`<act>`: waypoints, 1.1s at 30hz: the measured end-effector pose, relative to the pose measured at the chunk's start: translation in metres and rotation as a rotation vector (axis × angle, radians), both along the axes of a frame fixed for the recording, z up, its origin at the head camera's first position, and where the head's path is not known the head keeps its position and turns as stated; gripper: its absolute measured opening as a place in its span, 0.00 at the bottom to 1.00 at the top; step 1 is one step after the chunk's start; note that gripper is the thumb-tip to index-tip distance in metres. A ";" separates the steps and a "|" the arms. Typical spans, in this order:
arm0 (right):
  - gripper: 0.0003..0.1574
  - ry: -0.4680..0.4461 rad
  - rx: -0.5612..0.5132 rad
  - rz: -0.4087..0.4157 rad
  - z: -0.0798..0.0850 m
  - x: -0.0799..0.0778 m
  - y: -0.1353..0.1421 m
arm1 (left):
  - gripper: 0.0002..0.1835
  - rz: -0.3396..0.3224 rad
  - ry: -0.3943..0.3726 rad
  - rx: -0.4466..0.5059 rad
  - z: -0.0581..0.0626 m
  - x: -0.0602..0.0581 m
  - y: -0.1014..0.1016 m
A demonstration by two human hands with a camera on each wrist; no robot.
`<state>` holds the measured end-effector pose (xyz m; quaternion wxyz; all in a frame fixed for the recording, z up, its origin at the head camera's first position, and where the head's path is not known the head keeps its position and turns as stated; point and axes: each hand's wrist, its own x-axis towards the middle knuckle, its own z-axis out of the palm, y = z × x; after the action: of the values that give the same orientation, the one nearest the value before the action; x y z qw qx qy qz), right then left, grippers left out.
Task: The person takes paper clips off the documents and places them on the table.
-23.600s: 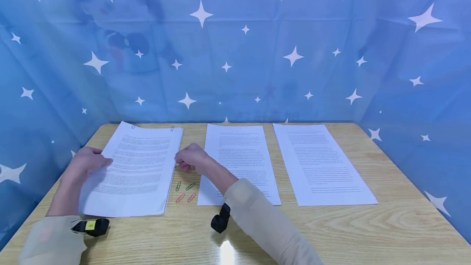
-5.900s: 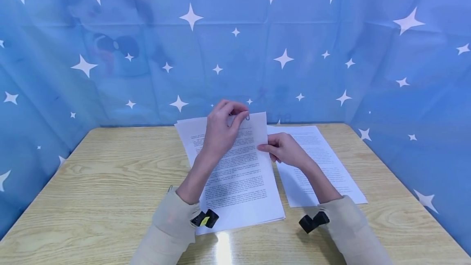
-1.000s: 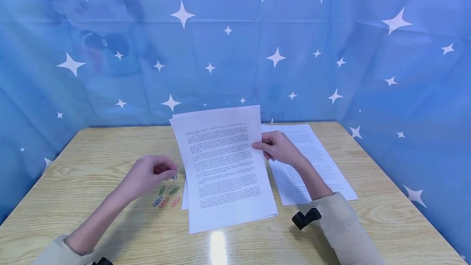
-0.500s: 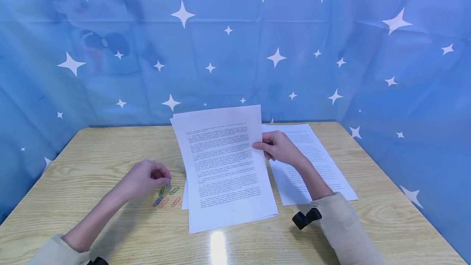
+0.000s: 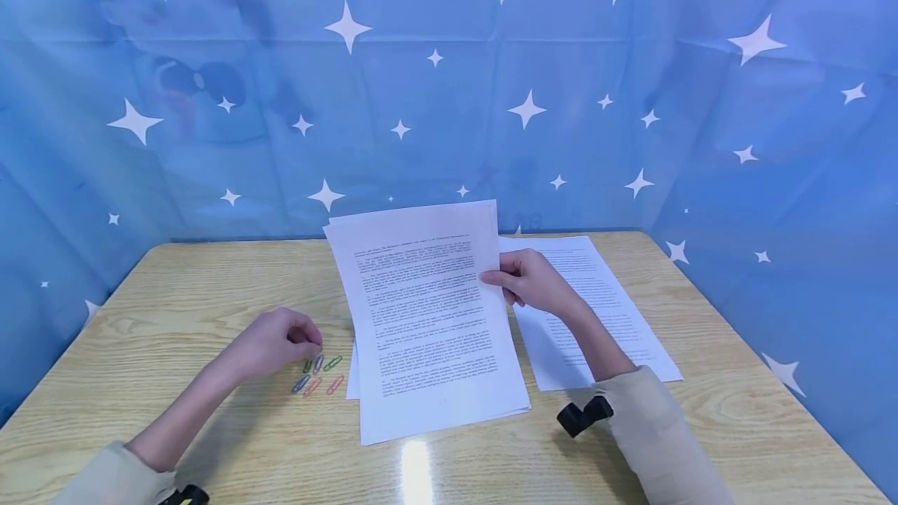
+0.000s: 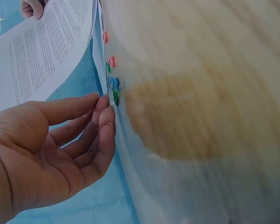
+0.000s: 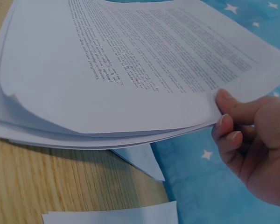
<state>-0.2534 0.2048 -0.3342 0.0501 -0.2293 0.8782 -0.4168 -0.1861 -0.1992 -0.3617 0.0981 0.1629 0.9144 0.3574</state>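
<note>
My right hand pinches the right edge of a printed paper stack between thumb and fingers, with its far end raised. In the right wrist view the stack's sheets bend and part slightly at the near edge. My left hand is low over the left of the table, fingers loosely bent. Right below its fingertips a bluish paper clip lies among green, red and blue paper clips. In the left wrist view, nothing shows between the thumb and fingertips, just beside the clips.
Another printed stack lies flat at the right, partly behind my right hand. The edge of a further sheet shows beneath the held stack. A blue star-patterned cloth stands behind the wooden table.
The left stack has moved to the middle, and its top clips are gone. Over the last second my left hand lowered a bluish clip to the others and let go; my right hand stayed still.
</note>
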 end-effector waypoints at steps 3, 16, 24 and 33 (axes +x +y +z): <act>0.08 0.001 0.002 0.000 0.000 0.000 0.000 | 0.02 0.002 -0.006 0.013 0.000 -0.001 -0.001; 0.07 0.004 -0.003 -0.009 0.000 0.001 -0.001 | 0.09 0.053 0.071 0.066 0.010 -0.007 0.003; 0.07 -0.003 -0.013 -0.015 0.001 0.000 -0.001 | 0.14 0.114 0.118 0.141 0.027 -0.012 0.003; 0.09 -0.012 -0.051 0.001 0.003 -0.001 0.003 | 0.19 0.140 0.163 0.231 0.039 -0.014 0.009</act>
<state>-0.2545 0.2074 -0.3315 0.0497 -0.2286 0.8668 -0.4403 -0.1998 -0.1903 -0.3231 -0.0208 0.1373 0.8813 0.4517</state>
